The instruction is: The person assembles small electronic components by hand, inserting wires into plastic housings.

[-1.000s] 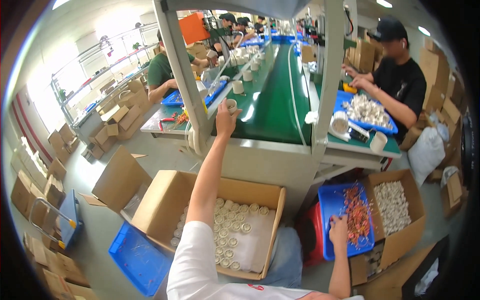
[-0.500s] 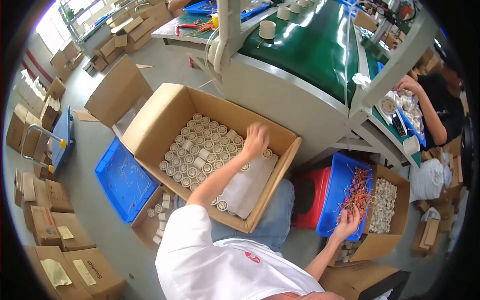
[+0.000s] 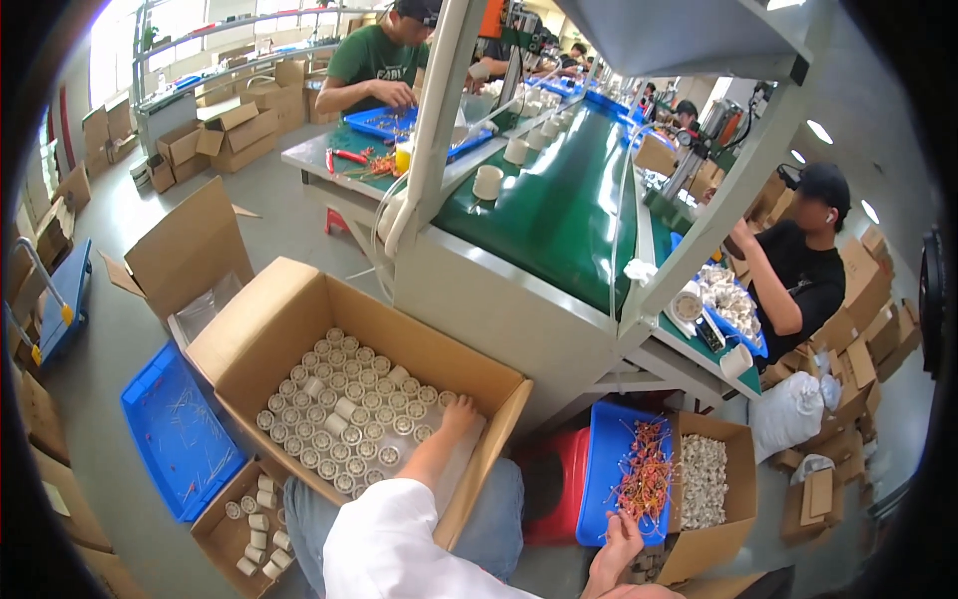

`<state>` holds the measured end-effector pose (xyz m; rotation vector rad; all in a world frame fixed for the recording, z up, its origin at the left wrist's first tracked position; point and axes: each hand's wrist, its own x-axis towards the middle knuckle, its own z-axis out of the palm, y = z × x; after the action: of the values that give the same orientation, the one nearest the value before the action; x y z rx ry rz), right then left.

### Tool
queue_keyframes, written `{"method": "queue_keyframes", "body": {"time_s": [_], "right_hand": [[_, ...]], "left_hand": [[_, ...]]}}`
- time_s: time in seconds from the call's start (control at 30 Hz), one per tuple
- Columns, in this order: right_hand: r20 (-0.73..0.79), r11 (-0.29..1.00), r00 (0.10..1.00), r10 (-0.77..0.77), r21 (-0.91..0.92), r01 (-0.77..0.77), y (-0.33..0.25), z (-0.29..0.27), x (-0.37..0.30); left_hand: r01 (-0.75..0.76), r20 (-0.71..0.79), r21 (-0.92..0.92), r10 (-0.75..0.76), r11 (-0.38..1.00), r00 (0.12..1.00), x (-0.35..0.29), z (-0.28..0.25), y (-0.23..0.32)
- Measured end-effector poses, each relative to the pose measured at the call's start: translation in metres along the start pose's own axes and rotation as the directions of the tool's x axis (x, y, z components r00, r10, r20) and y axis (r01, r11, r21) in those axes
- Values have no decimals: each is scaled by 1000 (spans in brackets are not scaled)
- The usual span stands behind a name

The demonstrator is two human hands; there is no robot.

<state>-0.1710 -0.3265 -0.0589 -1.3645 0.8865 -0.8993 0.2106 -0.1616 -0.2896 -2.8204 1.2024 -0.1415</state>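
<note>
one left hand [image 3: 460, 419], down from conveyor [image 3: 544, 222], now by white cups [image 3: 373, 431]

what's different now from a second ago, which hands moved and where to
The left hand came from the green belt, where it held one of the white cups, back toward the person and down into the cardboard box; whether it let go is hidden. The right hand shifted from the left side of the blue tray to its near end, beside the red wires. The tray and box stayed put.
</note>
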Motion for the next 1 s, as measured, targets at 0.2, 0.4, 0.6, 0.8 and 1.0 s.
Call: {"method": "queue_keyframes", "body": {"time_s": [0.2, 0.4, 0.6, 0.8, 1.0], "right_hand": [[54, 991, 997, 49, 121, -56, -18, 22, -12], [241, 901, 958, 153, 365, -236, -11, 65, -20], [592, 884, 777, 213, 222, -412, -27, 107, -59], [777, 791, 526, 345, 62, -609, -29, 122, -95], [735, 990, 666, 128, -51, -133, -37, 123, -98]], "left_hand": [[47, -7, -305, -51, 951, 999, -48, -11, -21], [211, 128, -876, -212, 433, 969, -98, -113, -54], [208, 215, -952, -8, -225, 977, -217, -245, -7], [79, 83, -989, -26, -123, 996, -260, -283, 43], [278, 271, -941, -61, 194, 961, -269, -320, 28]]}}
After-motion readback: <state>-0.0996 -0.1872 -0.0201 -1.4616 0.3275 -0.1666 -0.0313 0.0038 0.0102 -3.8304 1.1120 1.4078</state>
